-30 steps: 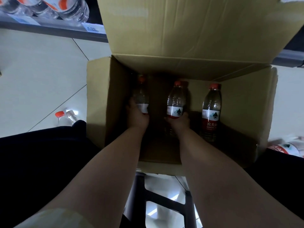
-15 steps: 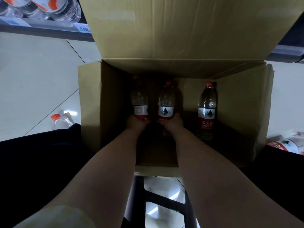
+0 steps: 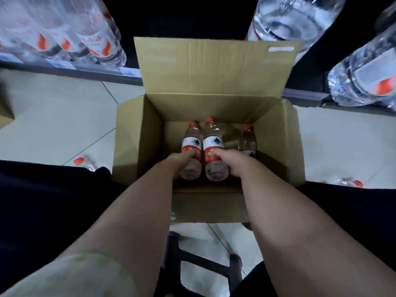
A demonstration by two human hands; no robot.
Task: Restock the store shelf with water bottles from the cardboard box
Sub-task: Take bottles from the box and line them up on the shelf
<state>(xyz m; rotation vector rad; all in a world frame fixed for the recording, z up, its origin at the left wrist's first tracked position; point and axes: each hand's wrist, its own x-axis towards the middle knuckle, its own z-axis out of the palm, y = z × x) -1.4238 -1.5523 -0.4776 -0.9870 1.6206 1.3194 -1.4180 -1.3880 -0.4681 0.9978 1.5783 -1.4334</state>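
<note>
Both hands were down in the cardboard box (image 3: 132,142). The left hand (image 3: 182,160) was curled round the lower half of the left bottle (image 3: 191,144), thumb across the red label. Right alongside, the right hand (image 3: 231,161) gripped the right bottle (image 3: 213,143) the same way. The two bottles touched flank to flank, caps tilted away. A third bottle (image 3: 248,142) stood upright in the far right corner of the box.

The danger looked to be the low grip. Held near the base, either bottle could lever out of the fingers, or the pair could knock together and twist loose. The right hand could also clip the third bottle.

A loose bottle (image 3: 85,162) lay on the floor at the left, with shelved bottles (image 3: 94,39) above the shelf edge (image 3: 85,70). The raised flap (image 3: 214,67) stood squarely between hands and shelf, likely to snag a cap. Large bottles (image 3: 362,76) crowded the right, and another floor bottle (image 3: 351,182) lay below them.
</note>
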